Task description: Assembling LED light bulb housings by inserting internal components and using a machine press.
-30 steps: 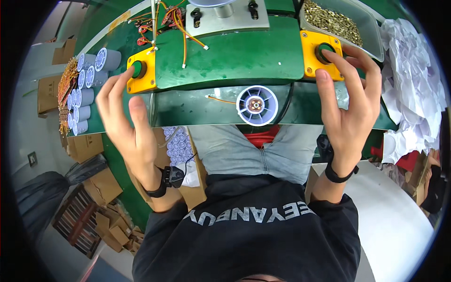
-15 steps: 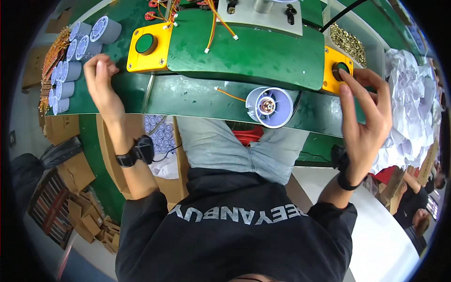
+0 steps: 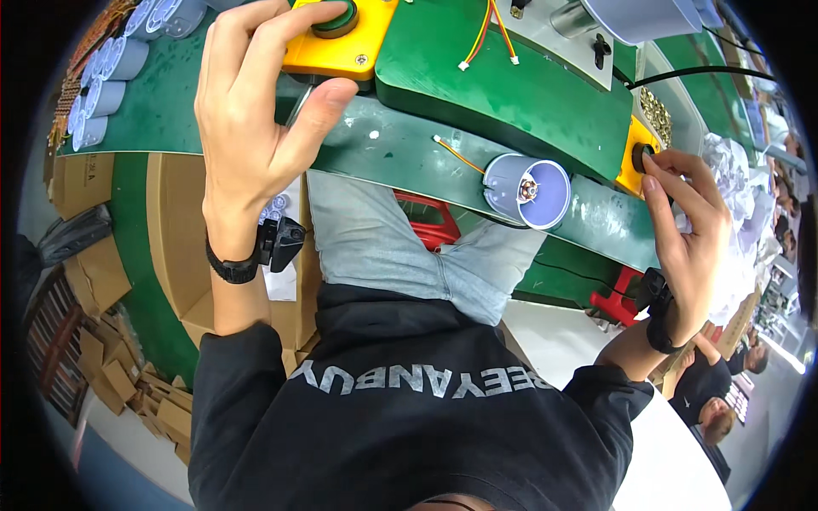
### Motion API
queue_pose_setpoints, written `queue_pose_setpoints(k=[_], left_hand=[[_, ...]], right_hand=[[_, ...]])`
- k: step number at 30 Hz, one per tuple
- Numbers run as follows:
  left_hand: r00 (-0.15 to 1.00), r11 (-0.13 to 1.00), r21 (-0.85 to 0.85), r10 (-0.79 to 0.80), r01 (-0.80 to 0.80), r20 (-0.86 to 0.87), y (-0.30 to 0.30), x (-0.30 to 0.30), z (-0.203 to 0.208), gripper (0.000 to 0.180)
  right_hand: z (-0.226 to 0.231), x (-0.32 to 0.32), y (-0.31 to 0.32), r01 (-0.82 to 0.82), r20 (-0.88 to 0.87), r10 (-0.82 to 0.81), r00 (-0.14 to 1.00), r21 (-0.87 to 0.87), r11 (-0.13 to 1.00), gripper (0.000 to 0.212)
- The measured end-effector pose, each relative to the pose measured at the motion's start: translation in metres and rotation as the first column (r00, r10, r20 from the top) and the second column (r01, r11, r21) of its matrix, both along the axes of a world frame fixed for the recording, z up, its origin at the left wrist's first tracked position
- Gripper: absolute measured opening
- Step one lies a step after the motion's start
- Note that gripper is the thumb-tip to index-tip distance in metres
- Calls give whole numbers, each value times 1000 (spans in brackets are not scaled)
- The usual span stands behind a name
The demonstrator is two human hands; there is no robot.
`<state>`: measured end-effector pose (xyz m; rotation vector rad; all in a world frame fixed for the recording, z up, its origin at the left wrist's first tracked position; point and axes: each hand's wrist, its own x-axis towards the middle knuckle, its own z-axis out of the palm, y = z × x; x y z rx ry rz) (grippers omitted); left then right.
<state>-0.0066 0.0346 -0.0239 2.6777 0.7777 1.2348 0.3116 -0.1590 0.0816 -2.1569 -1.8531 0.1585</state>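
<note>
The person's left hand reaches up over the left yellow button box at the near edge of the green worktop. Its fingers are spread apart and curve over the box's near left corner, with one fingertip at the rim of the green push-button on top; the thumb sits below the box's front edge, against the worktop's lip. Nothing is clamped in this hand.

The right hand is raised at the right yellow button box, which stands on the worktop's right end. Its fingers are loosely parted, and the uppermost fingertip touches the dark button on the box's face. This hand also grips nothing.

Between the two hands, nearer the right one but well apart from both, a pale blue cylinder lies on its side on the worktop's front strip, open end toward the camera, with a small metal shaft in its middle. A thin orange wire runs from it up and to the left.

At the far left, a cluster of similar pale blue cylinders stands on end. Under the worktop on the left are open brown cardboard boxes, plain and rectangular, with flattened cardboard pieces piled on the floor beyond. Crumpled white sheets sit by the right hand.
</note>
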Motion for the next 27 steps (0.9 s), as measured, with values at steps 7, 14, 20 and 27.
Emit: queue_pose_setpoints(k=[7,14,20,27], left_hand=[[1000,998,-61,3,-3,2,2,-5,8,50],[920,914,-404,181,-28,348,36,-42,-23,33],[877,797,-603,263,36,401,36,-32,-29,26],[862,765,-635,247,107,444,31,-33,-31,14]], right_hand=[[2,0,2,-59,104,59,993,1,998,15],[13,44,10,-62,-40,58,997,-97,993,20],[-23,120,57,108,26,-105,994,-191,976,25],[-40,113,81,-10,52,22,998,-227,974,21]])
